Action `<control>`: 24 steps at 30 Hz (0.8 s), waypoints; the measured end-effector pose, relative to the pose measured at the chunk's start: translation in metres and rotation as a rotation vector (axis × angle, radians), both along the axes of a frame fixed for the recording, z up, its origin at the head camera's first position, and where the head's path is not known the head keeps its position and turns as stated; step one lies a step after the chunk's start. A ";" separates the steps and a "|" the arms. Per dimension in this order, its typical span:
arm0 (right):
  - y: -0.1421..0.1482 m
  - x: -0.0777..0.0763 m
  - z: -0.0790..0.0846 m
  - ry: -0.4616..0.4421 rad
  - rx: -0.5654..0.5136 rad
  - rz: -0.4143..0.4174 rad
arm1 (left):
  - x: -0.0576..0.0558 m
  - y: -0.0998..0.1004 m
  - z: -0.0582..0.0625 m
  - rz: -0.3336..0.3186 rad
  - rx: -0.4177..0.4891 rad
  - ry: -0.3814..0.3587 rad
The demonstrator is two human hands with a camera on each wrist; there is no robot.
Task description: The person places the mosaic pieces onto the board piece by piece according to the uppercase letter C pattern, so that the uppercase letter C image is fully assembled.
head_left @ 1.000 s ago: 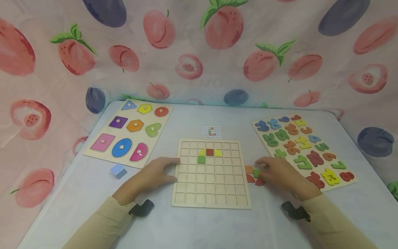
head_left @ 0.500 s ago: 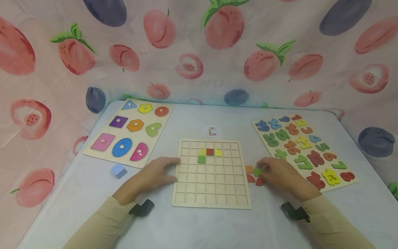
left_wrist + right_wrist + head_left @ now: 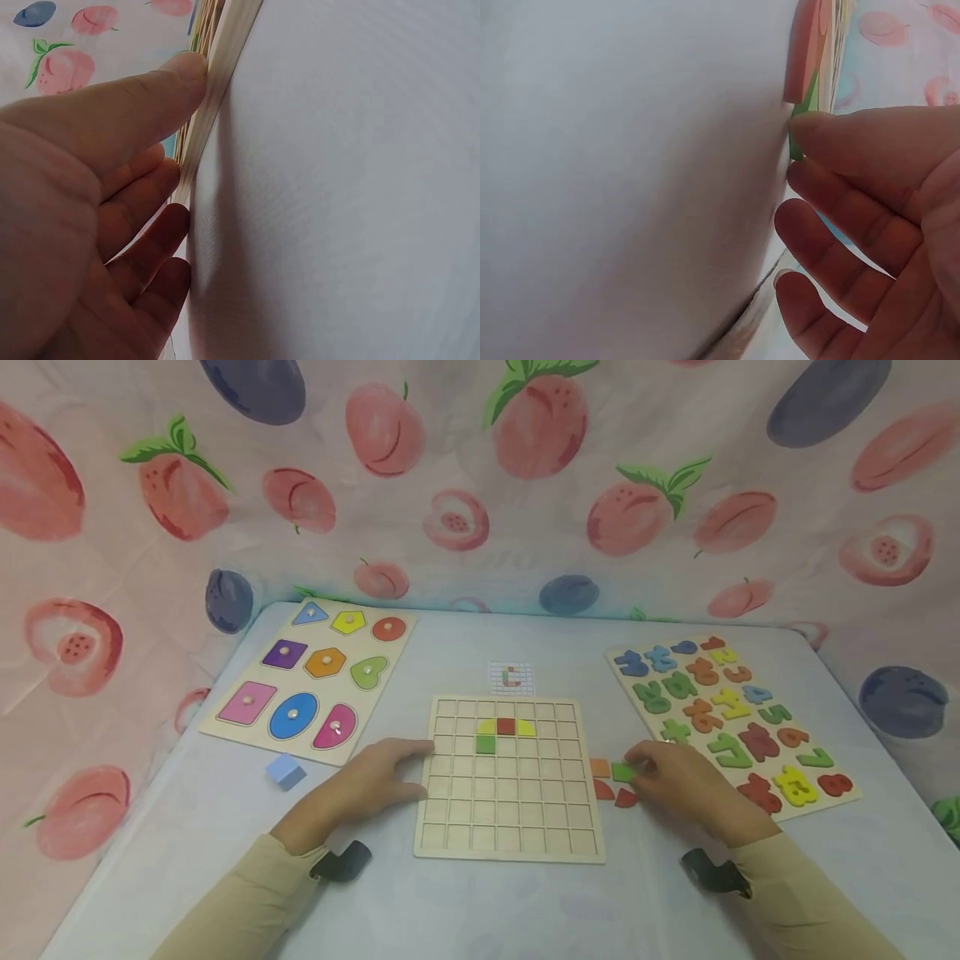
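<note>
A wooden grid board lies in the middle of the table. On it sit a red square tile, two yellow rounded tiles, one being the yellow tile, and a green square tile. My left hand touches the board's left edge with thumb and fingertips. To the right of the board, my right hand pinches another green tile at its right side, between thumb and forefinger. An orange tile and two red quarter-round tiles, including the red tile, lie beside it.
Behind the board lies a small printed grid card. A shape puzzle with knobs is at the left, with a blue block before it. A number puzzle lies at the right, near my right forearm.
My right hand has shifted slightly to the right, so more of the green tile shows. My left hand and the board stay where they were.
</note>
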State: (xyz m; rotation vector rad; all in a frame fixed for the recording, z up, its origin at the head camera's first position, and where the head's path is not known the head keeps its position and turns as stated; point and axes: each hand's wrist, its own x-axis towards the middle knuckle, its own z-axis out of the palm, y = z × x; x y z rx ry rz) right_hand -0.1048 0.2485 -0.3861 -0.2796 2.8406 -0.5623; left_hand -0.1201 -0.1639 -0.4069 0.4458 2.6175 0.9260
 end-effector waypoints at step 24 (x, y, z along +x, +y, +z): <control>-0.002 -0.006 0.008 -0.006 -0.029 -0.014 | 0.000 -0.001 -0.002 -0.011 0.001 0.002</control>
